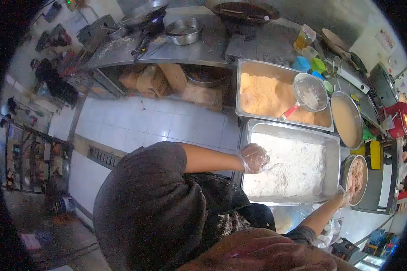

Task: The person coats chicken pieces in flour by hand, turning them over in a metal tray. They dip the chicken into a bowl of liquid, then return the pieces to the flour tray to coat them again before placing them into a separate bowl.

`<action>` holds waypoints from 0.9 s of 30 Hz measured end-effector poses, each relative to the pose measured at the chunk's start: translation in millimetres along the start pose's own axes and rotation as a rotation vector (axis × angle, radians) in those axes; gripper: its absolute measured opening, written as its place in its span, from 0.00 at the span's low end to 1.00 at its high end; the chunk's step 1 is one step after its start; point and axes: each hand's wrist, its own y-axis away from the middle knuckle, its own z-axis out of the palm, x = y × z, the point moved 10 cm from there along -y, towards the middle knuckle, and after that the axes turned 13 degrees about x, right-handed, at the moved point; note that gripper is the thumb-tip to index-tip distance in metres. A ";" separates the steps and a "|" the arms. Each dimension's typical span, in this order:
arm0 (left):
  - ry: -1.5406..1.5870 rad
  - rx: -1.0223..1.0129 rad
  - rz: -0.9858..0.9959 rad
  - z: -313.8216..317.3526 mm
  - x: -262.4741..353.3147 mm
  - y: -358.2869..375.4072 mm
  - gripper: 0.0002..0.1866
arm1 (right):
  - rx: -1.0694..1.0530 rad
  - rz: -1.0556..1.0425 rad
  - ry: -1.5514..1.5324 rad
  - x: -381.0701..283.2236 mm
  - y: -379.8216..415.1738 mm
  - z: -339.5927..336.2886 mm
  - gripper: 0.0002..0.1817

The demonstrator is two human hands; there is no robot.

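Observation:
My left hand (254, 158), in a clear plastic glove, is over the left side of a metal tray (288, 200) of white flour (289, 165). Its fingers are curled downward at the flour; whether anything is inside them is hidden. Also gloved in clear plastic, my right hand (344, 198) is closed at the near rim of a round metal bowl (365, 183). Pieces of raw meat (356, 177) lie in that bowl, just right of the flour tray.
Beyond the flour, a second metal tray (238, 97) holds orange-tan crumbs and a red-handled strainer (311, 92). A large bowl of pale batter (344, 119) stands to its right. A steel counter (208, 45) carries pans at the back. White floor tiles (153, 119) lie to the left.

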 end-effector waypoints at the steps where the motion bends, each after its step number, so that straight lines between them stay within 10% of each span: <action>1: -0.007 0.005 0.001 1.7 -1.3 0.0 0.10 | 0.022 -0.052 0.051 -2.9 0.4 -2.8 0.29; 16: 0.089 -0.063 0.010 26.4 -9.4 2.4 0.08 | 0.097 -0.098 0.018 20.3 20.4 -2.9 0.21; 27: -0.167 -0.182 0.087 18.3 12.0 -14.6 0.14 | 0.297 0.266 -1.031 -23.3 86.8 -170.9 0.17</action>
